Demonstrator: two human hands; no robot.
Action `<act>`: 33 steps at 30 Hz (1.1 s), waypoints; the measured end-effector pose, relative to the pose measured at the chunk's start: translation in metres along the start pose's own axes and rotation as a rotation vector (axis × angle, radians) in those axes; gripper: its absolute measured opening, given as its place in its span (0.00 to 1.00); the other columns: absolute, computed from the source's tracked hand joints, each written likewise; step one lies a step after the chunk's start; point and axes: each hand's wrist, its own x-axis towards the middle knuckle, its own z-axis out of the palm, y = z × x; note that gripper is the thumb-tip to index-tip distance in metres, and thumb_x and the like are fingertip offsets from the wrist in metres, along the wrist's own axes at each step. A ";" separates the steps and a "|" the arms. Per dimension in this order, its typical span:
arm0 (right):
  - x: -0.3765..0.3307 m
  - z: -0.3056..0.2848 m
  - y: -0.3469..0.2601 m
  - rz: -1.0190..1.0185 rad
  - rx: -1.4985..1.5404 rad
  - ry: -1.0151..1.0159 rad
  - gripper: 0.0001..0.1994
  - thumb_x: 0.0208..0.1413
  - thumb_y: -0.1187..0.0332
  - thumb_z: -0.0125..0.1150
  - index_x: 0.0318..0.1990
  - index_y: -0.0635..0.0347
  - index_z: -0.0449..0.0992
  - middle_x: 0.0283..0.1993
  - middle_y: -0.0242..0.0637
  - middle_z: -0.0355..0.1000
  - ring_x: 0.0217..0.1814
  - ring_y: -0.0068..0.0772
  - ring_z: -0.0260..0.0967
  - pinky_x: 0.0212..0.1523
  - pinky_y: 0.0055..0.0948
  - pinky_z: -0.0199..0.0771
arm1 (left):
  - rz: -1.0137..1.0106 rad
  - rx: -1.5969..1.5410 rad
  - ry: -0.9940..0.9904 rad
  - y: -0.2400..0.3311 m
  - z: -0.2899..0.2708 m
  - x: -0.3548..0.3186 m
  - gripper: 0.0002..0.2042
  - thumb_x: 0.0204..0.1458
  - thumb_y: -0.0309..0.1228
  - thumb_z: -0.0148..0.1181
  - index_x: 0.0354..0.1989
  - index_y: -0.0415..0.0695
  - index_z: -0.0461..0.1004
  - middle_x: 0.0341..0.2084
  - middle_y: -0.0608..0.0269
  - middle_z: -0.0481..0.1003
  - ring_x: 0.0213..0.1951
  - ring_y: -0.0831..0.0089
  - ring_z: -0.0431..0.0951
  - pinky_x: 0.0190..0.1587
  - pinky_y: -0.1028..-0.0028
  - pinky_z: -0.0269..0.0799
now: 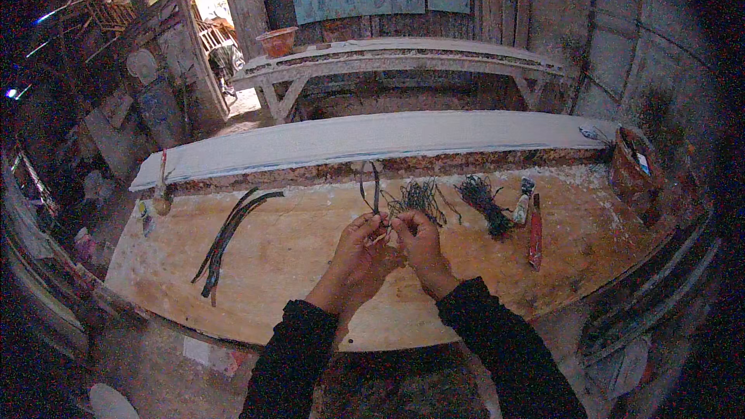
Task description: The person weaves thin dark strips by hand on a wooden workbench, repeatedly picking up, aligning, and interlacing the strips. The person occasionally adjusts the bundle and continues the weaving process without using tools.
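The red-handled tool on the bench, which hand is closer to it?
Right. The right hand is nearer the red-handled tool, which lies off to its right; the left hand sits farther left.

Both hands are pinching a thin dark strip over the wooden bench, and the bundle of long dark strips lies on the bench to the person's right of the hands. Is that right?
Not quite. The head view shows the bundle of long dark strips lying to the person's left of the hands, not the right. The rest holds: the left hand and right hand pinch a thin dark strip over the wooden bench.

A rough workshop: worn wooden workbench (310, 264), plank walls, long timber board (372, 140).
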 end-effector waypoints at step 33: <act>-0.016 0.001 -0.043 -0.159 -0.245 -0.126 0.06 0.57 0.70 0.53 0.39 0.61 0.73 0.37 0.38 0.73 0.41 0.32 0.71 0.42 0.31 0.72 | 0.066 0.347 -0.024 0.020 0.005 0.001 0.23 0.46 0.24 0.64 0.51 0.43 0.64 0.34 0.61 0.74 0.34 0.70 0.74 0.36 0.69 0.73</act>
